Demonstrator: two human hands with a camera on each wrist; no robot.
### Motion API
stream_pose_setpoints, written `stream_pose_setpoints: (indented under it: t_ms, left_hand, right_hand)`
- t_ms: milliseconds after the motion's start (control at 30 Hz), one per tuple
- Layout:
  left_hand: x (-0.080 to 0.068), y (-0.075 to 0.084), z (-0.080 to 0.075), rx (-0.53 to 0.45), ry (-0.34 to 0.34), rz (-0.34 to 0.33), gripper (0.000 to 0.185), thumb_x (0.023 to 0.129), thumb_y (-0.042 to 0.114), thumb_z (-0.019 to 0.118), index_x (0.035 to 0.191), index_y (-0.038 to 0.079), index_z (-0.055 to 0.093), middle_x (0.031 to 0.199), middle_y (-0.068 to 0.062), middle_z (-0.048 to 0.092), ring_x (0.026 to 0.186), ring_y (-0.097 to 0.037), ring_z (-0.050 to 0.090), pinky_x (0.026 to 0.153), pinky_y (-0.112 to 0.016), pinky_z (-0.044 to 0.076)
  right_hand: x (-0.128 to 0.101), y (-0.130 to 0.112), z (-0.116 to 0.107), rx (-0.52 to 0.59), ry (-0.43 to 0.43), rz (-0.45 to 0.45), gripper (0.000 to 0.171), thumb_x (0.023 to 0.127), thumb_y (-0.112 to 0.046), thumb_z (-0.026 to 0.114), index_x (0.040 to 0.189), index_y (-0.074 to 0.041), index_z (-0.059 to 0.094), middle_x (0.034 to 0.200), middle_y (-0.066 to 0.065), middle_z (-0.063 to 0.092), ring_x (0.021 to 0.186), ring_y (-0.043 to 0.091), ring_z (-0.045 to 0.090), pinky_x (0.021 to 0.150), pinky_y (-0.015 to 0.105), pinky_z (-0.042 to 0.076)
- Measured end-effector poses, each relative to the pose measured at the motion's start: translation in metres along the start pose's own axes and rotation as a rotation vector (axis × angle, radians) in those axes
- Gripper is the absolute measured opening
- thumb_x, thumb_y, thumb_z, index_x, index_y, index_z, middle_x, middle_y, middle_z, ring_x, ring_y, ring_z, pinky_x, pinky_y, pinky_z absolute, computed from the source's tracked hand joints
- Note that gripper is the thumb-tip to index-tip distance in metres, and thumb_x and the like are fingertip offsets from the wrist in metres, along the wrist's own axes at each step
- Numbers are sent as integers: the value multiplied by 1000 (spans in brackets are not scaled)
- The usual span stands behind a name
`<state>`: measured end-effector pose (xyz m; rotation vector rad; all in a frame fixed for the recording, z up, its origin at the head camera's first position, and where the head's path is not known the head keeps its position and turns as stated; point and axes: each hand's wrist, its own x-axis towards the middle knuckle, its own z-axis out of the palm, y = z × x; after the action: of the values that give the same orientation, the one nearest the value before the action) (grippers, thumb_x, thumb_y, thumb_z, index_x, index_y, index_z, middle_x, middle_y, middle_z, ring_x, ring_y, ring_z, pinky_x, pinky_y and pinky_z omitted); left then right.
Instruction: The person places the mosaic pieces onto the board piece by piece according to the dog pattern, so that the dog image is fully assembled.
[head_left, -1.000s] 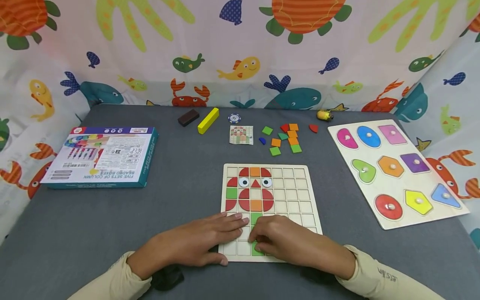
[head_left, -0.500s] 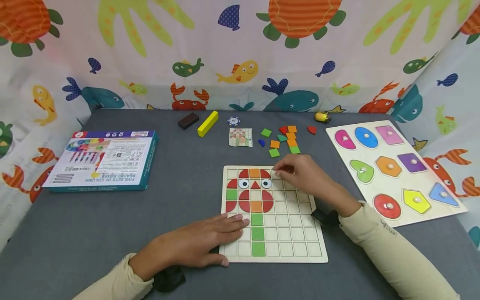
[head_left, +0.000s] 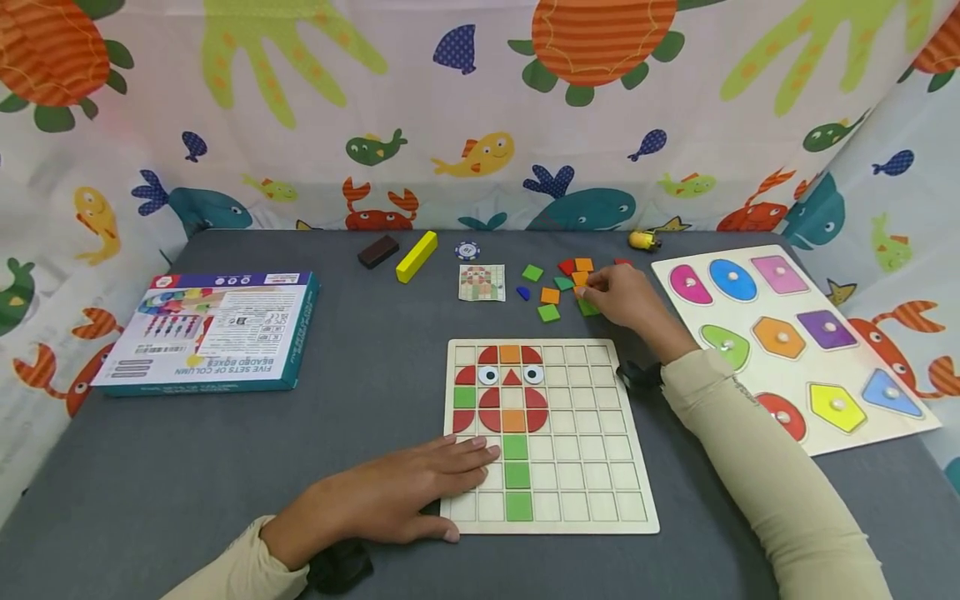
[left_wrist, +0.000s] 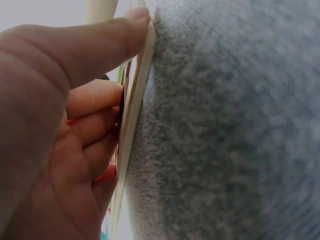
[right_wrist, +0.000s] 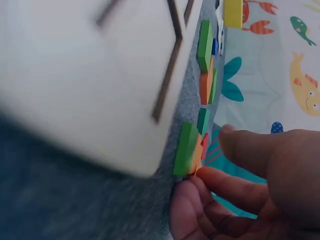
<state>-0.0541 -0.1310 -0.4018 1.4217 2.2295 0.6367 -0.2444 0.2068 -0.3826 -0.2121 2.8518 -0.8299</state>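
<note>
So my right hand [head_left: 626, 298] is out past the far edge of the grid board [head_left: 600, 467], sitting in the little pile of loose tiles [head_left: 570, 283]. These are small flat coloured squares, orange and green mostly, with a red one and a tiny blue bit off to the side. On the right wrist view my fingertips [right_wrist: 200, 176] are touching an orange tile [right_wrist: 196, 152] that lies right against a green tile [right_wrist: 186, 149], thumb hovering just above. Fingers are curled in on the orange one, but I honestly can't tell if it's properly pinched or just touched.

My left hand [head_left: 390, 492] is flat on the near left corner of the board, fingers straight and pressing down, thumb along the near edge; the left wrist view shows the fingers [left_wrist: 95, 130] lying on the board's face.

The board already has a red, orange and green figure with two eyes [head_left: 510, 375], plus a green column [head_left: 516, 477] just beside my left fingertips.
</note>
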Motion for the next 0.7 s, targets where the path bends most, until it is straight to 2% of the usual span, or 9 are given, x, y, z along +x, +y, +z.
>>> stream_pose_setpoints:
  t_ms: [100,200,267,367,500,700]
  left_hand:
    - [-1,-1,1,-17,1,1,71,95,36,63,152,8,32,160,0,21,146,-18,16,117,-39,18]
    - [-2,-2,2,-30,3,-4,71,94,36,64,152,7,33,160,0,20,146,-19,15,117,-39,17]
    - [-2,-2,2,-38,4,-6,71,94,35,64,152,7,33,160,0,19,146,-19,15,117,-39,17]
    - [-2,-2,2,-45,4,-4,71,94,35,64,152,7,33,160,0,19,146,-19,15,117,-39,16]
    - [-1,-3,1,-47,-1,-7,70,95,35,63,152,8,33,160,0,19,146,-18,15,117,-39,16]
    - [0,-4,1,-49,-7,-12,73,94,37,64,153,10,30,160,1,21,146,-17,15,117,-39,18]
  right_hand:
    - [6,-4,1,-45,-1,36,32,95,-17,64,116,7,65,103,22,63,90,33,56,76,44,50]
    - [9,-8,1,-71,-17,66,30,93,-12,64,117,6,64,108,23,60,94,34,55,81,46,49]
    - [9,-10,0,-76,-29,77,31,92,-8,63,119,6,62,112,23,59,98,35,54,84,48,49]
    - [8,-11,-1,-69,-32,77,29,91,-4,61,119,6,61,110,22,58,97,35,53,86,48,48]
    - [5,-10,-1,-36,-6,12,22,91,1,59,111,5,65,106,20,62,95,33,55,84,46,49]
    - [-15,-13,-3,28,-2,-169,17,95,1,58,107,3,70,99,17,66,86,28,59,74,41,51]
